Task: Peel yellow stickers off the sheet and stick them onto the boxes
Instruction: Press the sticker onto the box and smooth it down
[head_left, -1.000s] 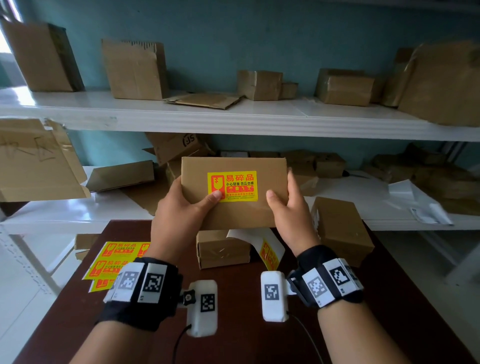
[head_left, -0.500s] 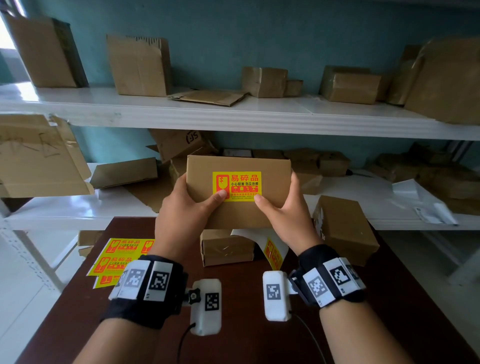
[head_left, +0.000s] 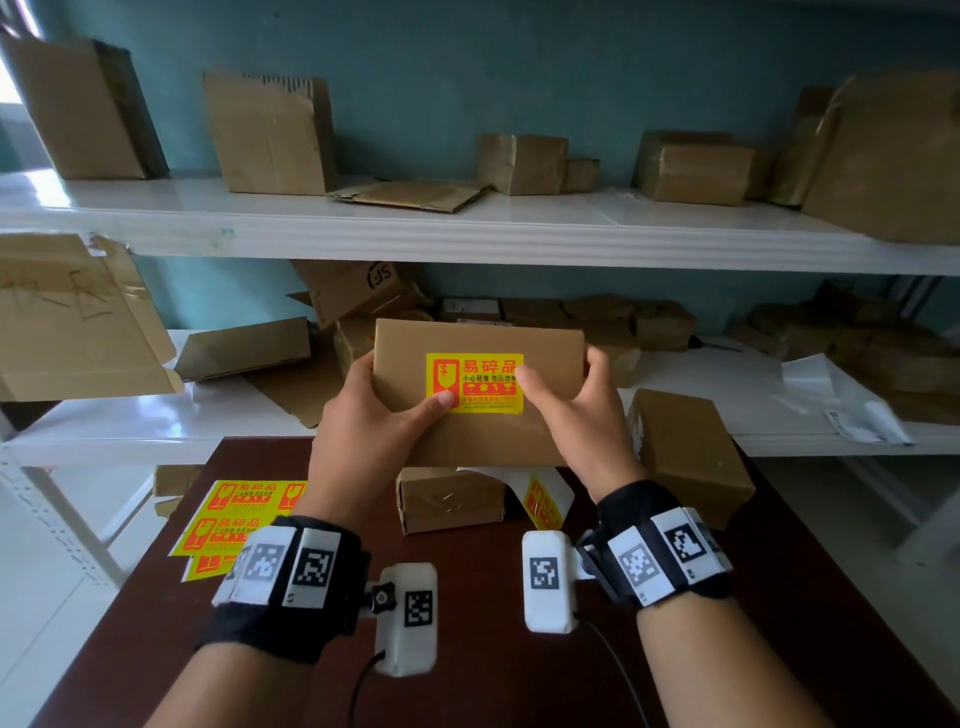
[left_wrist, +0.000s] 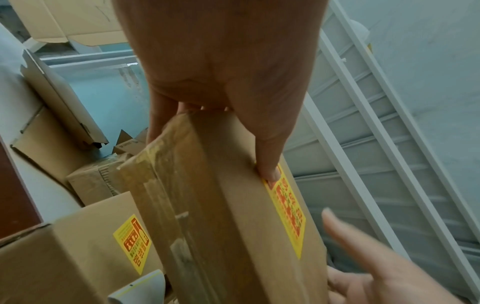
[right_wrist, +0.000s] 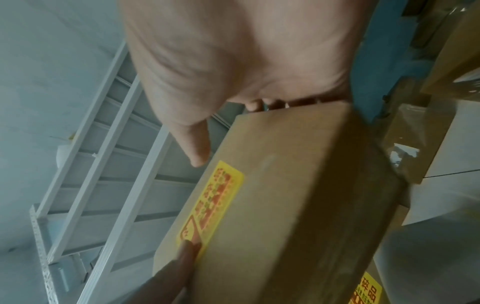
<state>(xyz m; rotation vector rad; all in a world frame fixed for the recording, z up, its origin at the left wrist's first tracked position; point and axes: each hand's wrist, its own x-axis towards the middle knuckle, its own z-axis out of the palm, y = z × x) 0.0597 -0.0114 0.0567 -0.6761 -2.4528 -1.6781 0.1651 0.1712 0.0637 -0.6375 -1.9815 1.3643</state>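
Both hands hold a flat brown cardboard box (head_left: 478, 436) upright above the table. A yellow sticker (head_left: 475, 383) with red print sits on the face turned to me. My left hand (head_left: 374, 415) grips the box's left side, fingers behind it, thumb pressing the sticker's lower left corner. My right hand (head_left: 566, 410) grips the right side, its thumb at the sticker's upper right edge. The left wrist view shows the box (left_wrist: 233, 205) edge-on, with the left thumb on the sticker (left_wrist: 285, 214). In the right wrist view my thumb hovers beside the sticker (right_wrist: 210, 201).
Yellow sticker sheets (head_left: 234, 519) lie at the left of the dark table (head_left: 805, 597). A small box (head_left: 449, 499), a curled backing sheet (head_left: 540, 499) and a bigger box (head_left: 685, 457) stand under and right of my hands. White shelves (head_left: 467, 239) behind hold several boxes.
My right thumb has slid left from the bare cardboard to the sticker's right edge and a little upward. The left thumb stays on the sticker's lower left corner.
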